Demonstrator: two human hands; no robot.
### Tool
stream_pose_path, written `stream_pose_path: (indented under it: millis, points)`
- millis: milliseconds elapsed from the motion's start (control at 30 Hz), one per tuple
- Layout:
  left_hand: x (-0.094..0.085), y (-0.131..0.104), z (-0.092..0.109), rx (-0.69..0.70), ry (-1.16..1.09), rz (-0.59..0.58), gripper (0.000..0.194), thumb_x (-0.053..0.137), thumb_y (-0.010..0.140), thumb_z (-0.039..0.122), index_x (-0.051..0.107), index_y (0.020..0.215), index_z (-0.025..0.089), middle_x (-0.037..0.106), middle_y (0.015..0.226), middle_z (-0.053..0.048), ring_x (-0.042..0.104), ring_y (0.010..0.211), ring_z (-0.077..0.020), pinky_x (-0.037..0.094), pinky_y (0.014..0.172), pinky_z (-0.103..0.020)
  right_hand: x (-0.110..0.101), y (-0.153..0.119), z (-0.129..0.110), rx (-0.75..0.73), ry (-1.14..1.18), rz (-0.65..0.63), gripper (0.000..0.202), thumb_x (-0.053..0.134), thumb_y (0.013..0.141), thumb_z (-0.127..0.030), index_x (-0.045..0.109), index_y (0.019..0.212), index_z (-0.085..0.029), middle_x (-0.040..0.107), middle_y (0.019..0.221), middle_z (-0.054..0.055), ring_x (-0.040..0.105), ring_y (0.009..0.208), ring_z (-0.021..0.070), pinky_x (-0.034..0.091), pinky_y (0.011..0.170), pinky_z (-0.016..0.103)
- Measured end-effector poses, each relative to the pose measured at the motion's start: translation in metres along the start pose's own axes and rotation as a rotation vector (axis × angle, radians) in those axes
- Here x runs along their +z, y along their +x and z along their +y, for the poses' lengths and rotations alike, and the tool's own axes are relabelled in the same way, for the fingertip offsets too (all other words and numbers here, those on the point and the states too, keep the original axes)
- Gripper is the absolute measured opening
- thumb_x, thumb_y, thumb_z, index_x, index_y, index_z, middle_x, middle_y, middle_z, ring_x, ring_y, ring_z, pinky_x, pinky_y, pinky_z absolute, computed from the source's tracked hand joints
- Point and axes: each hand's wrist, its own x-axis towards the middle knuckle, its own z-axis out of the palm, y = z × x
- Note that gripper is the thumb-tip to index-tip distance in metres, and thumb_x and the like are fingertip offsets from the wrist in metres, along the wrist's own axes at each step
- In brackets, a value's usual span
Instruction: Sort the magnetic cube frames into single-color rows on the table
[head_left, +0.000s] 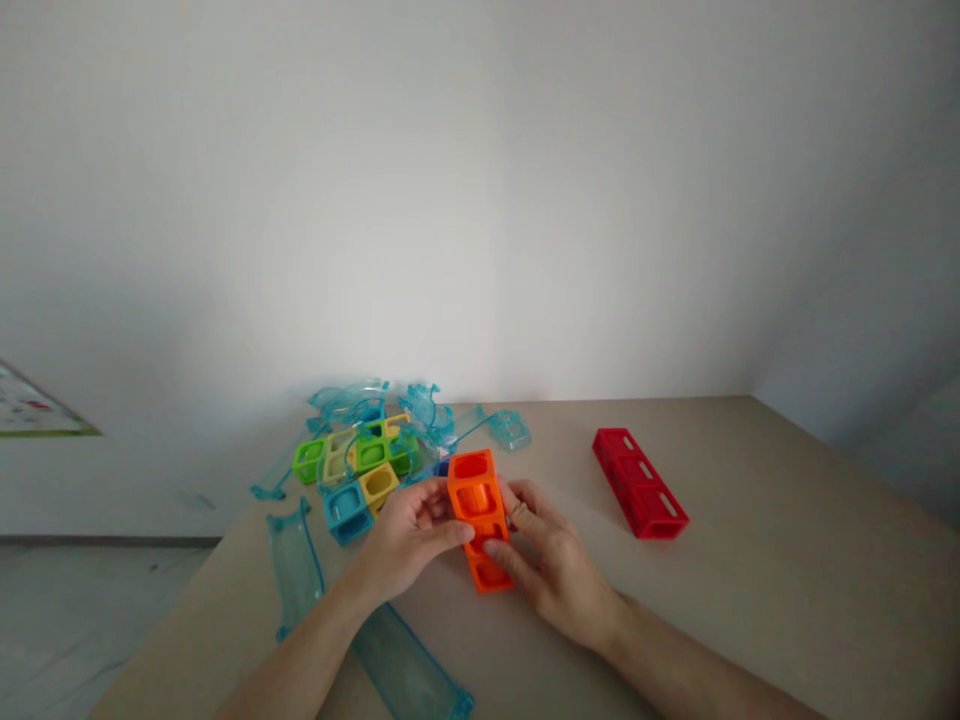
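Observation:
An orange column of joined hollow blocks is held between both hands at the middle of the view, its upper end tilted up. My left hand grips its left side, with the thumb on the front face. My right hand holds the right side, thumb and fingers pressed against the lower half. To the right, a red piece of joined hollow blocks lies on the table by itself.
Left of the hands is a pile of green, yellow and blue blocks mixed with clear blue track parts. Clear blue chutes lie near the left arm and below it. A pale wall rises behind the table.

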Motion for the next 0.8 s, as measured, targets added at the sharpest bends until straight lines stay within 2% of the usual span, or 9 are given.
stream_pose_path:
  millis: [233,300,433,533,600,700,800]
  points:
    - [-0.001,0.0,-0.001,0.011,0.014,-0.002,0.041,0.085,0.066,0.031,0.068,0.101,0.017,0.075,0.094,-0.007,0.07,0.091,-0.0229,0.053,0.088,-0.038,0.0,0.002,0.001,0.004,-0.018,-0.02,0.057,0.052,0.095,-0.023,0.036,0.149,-0.028,0.054,0.119,0.01,0.054,0.11,0.0231,0.047,0.098,0.038]
    - [-0.002,-0.001,-0.001,0.023,0.06,0.006,0.041,0.082,0.07,0.035,0.068,0.103,0.016,0.074,0.095,-0.007,0.069,0.089,-0.0229,0.053,0.084,-0.036,0.003,-0.001,0.004,-0.013,-0.04,-0.002,0.063,0.055,0.094,-0.025,0.03,0.152,-0.028,0.052,0.122,0.01,0.053,0.112,0.0233,0.047,0.1,0.039]
    - [-0.005,-0.002,0.0,0.081,0.237,-0.018,0.037,0.067,0.084,0.043,0.069,0.106,0.013,0.073,0.098,-0.009,0.067,0.091,-0.0242,0.051,0.083,-0.034,0.008,-0.006,0.011,-0.068,-0.088,0.071,0.089,0.067,0.087,-0.033,0.01,0.156,-0.029,0.046,0.129,0.011,0.051,0.117,0.025,0.048,0.101,0.04]
    - [-0.003,-0.004,0.001,0.081,0.337,-0.017,0.036,0.06,0.09,0.043,0.069,0.109,0.014,0.073,0.1,-0.008,0.066,0.095,-0.0243,0.049,0.087,-0.034,0.01,-0.007,0.012,-0.085,-0.125,0.131,0.098,0.071,0.084,-0.042,0.007,0.156,-0.03,0.047,0.128,0.012,0.053,0.115,0.0263,0.05,0.098,0.04]
    - [-0.001,-0.004,0.0,0.067,0.289,-0.046,0.036,0.061,0.089,0.042,0.067,0.113,0.015,0.072,0.105,-0.007,0.065,0.099,-0.0238,0.049,0.091,-0.035,0.01,-0.006,0.011,-0.089,-0.155,0.157,0.098,0.071,0.082,-0.046,0.009,0.156,-0.03,0.048,0.125,0.012,0.054,0.113,0.0267,0.051,0.096,0.04]
    - [0.003,-0.004,-0.002,0.047,0.12,-0.123,0.046,0.074,0.079,0.039,0.064,0.118,0.017,0.07,0.114,-0.009,0.065,0.106,-0.0253,0.048,0.096,-0.038,0.011,-0.006,0.01,-0.066,-0.194,0.195,0.097,0.07,0.082,-0.048,0.01,0.156,-0.031,0.051,0.123,0.012,0.057,0.109,0.0267,0.054,0.093,0.04]
    - [0.006,-0.003,-0.002,0.027,0.059,-0.056,0.051,0.08,0.073,0.033,0.063,0.12,0.017,0.071,0.114,-0.01,0.065,0.107,-0.0263,0.05,0.096,-0.04,0.012,-0.006,0.009,-0.085,-0.17,0.205,0.097,0.07,0.08,-0.051,0.013,0.156,-0.029,0.053,0.123,0.012,0.058,0.107,0.0269,0.054,0.092,0.04]
